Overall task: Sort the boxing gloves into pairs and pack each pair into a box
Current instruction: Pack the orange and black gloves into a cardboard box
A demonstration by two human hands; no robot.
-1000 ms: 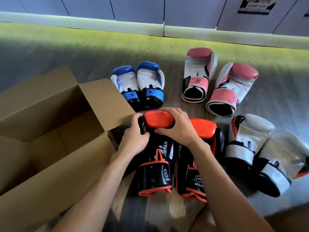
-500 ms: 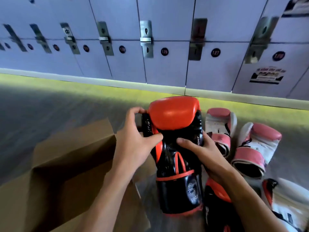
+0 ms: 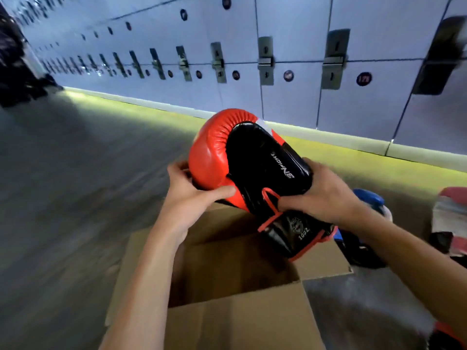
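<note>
A red-and-black boxing glove (image 3: 252,168) hangs in the air above the open cardboard box (image 3: 227,322), tilted with its red padded end up and to the left. My left hand (image 3: 194,198) grips the red end from below. My right hand (image 3: 321,195) grips the black body near the cuff. The box stands on the floor right under the glove, its flaps spread. A blue-and-white glove (image 3: 371,200) peeks out behind my right wrist. A pink-and-white glove (image 3: 449,213) lies at the right edge. A sliver of another red glove (image 3: 452,337) shows at the bottom right corner.
A long row of pale lockers (image 3: 290,72) lines the far wall above a yellow-lit floor strip. Grey wood floor (image 3: 63,185) stretches to the left of the box. A dark shape (image 3: 17,66) sits at the far left by the lockers.
Both hands lifted the red-and-black glove off the floor and carried it left over the box, turning it sideways. The view swung left, so most gloves left the frame.
</note>
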